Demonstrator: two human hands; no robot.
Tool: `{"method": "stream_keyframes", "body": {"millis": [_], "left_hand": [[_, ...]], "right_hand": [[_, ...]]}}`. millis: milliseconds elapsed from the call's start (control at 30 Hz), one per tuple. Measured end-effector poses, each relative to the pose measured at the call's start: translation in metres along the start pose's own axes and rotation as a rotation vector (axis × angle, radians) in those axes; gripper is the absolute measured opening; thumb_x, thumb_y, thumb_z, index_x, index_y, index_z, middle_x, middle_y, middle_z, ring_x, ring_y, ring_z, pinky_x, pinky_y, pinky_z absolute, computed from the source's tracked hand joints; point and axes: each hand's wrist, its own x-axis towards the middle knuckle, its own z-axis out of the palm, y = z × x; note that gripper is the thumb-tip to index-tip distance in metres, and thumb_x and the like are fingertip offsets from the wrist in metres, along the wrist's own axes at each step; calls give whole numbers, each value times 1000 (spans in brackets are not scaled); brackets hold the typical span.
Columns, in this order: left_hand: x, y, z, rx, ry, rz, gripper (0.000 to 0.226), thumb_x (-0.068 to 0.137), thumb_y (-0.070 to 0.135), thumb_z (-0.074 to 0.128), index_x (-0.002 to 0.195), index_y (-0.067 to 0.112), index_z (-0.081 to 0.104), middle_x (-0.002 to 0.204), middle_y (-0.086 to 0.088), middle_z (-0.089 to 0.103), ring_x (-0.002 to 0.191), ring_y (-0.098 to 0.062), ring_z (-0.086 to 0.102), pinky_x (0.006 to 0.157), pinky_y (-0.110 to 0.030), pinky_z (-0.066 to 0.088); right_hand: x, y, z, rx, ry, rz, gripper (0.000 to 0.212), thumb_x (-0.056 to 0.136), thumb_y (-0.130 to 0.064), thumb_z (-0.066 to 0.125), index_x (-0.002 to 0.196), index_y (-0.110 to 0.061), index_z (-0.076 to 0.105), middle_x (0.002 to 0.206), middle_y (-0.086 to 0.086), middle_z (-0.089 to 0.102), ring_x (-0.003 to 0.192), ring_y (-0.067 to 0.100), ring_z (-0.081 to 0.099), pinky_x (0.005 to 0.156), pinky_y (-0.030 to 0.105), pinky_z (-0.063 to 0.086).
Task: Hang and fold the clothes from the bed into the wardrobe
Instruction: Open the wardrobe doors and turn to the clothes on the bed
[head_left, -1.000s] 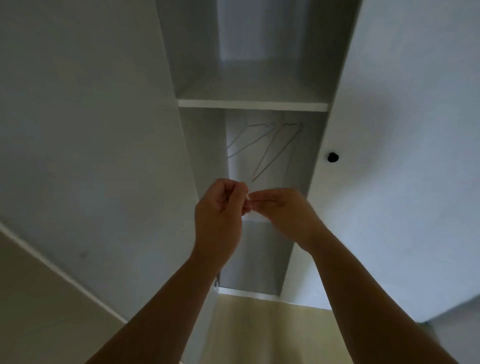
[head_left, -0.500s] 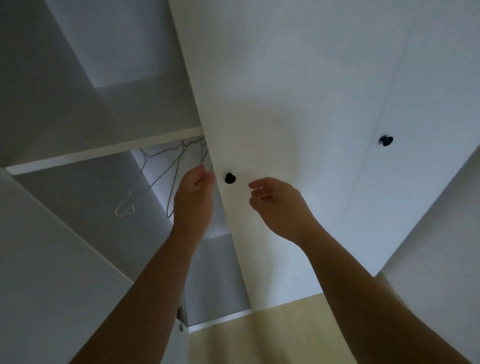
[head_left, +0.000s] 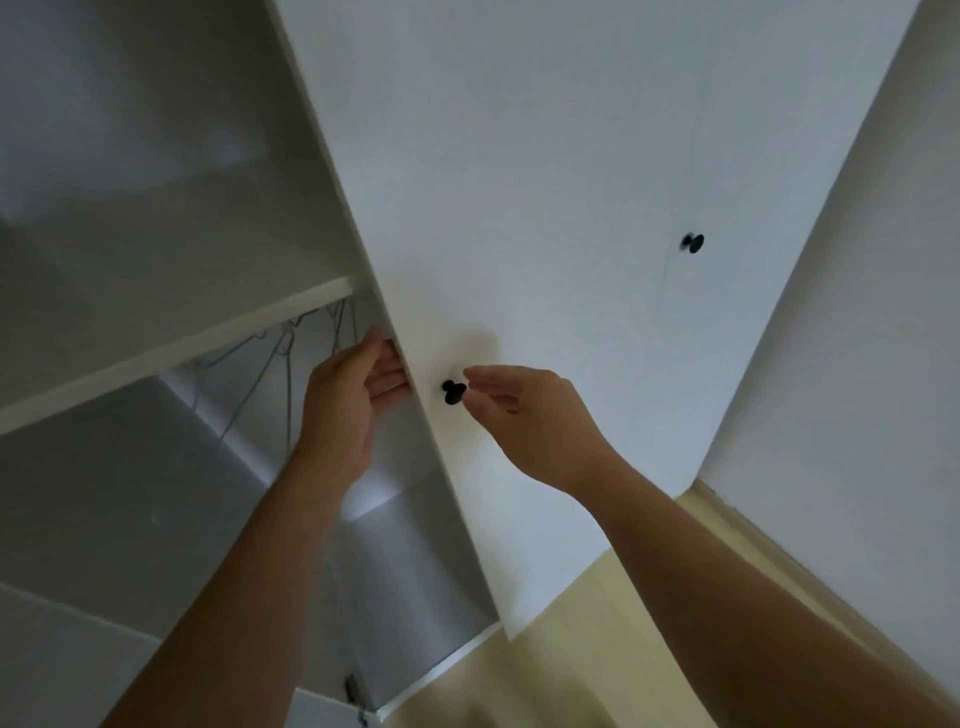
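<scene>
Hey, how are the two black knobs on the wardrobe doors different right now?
The lower knob sits right at the right hand's fingertips; the upper knob has no hand near it. The lower knob is beside the open compartment; the upper knob is further right, away from it. Both are small, round and black.

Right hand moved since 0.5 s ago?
Yes. The right hand has closed leftward on the round black door knob; the earlier gap is nearly gone.
</scene>
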Motion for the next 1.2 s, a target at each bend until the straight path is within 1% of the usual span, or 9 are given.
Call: {"method": "stream_keyframes", "body": {"millis": [133, 200, 300, 500, 633, 767, 867, 1067, 1200], "left_hand": [[-1, 3, -8, 44, -232, 20, 26, 96, 17, 58, 85, 14, 82, 92, -14, 77, 89, -30, 75, 74, -39, 62], [-3, 4, -6, 50, -380, 14, 19, 88, 18, 63, 84, 16, 82, 90, -13, 77, 87, -29, 75, 70, -35, 61], [-4, 4, 2, 79, -548, 16, 19, 80, 16, 63, 79, 16, 82, 85, -12, 77, 81, -29, 76, 67, -34, 60], [-16, 3, 28, 30, -780, -28, 20, 61, 24, 78, 77, 12, 81, 81, -15, 76, 77, -30, 76, 67, -35, 60], [-38, -1, 49, 22, -866, -68, 51, 53, 46, 92, 86, 8, 81, 90, -20, 75, 87, -35, 74, 74, -37, 60], [-58, -2, 83, 46, -929, -80, 56, 56, 50, 91, 91, 8, 81, 97, -22, 75, 95, -37, 73, 82, -40, 59], [-75, -6, 114, 74, -980, -74, 56, 58, 55, 88, 94, 12, 81, 101, -17, 75, 98, -34, 73, 81, -33, 59], [-101, -14, 175, 6, -1033, -122, 36, 82, 32, 70, 103, 5, 77, 110, -22, 72, 106, -38, 70, 90, -39, 58], [-113, -24, 218, -28, -1093, -124, 31, 89, 25, 63, 112, 8, 74, 115, -18, 71, 111, -33, 68, 94, -37, 55]], "right_hand": [[-17, -1, 4, 59, 165, 38, 13, 91, -33, 66, 87, -31, 79, 77, -23, 72, 60, -8, 62, 52, 4, 39], [-31, 4, 3, 55, 259, 71, 17, 89, -33, 67, 76, -33, 77, 67, -17, 71, 46, 0, 53, 44, 8, 35], [-54, 9, 0, 54, 366, 134, 16, 87, -35, 69, 73, -34, 76, 67, -18, 71, 49, -1, 57, 44, 11, 41], [-91, 14, -14, 24, 490, 182, 7, 87, -33, 72, 87, -29, 78, 76, -21, 73, 73, -5, 69, 67, 17, 56], [-115, 18, -32, -19, 530, 206, 11, 87, -34, 72, 91, -27, 79, 75, -18, 74, 70, -3, 70, 68, 16, 56], [-139, 27, -62, -94, 569, 211, 15, 89, -34, 70, 96, -25, 79, 70, -27, 68, 73, -8, 67, 68, 7, 52], [-157, 37, -87, -104, 601, 237, 17, 90, -30, 69, 103, -24, 79, 81, -26, 71, 76, -5, 69, 68, 4, 49], [-188, 56, -133, -72, 634, 292, 33, 92, -15, 61, 121, -25, 72, 94, -16, 75, 61, -7, 63, 59, 3, 42], [-205, 68, -159, -58, 612, 266, 42, 87, -13, 55, 119, -34, 71, 74, -15, 70, 53, -1, 46, 59, 13, 42]]}}
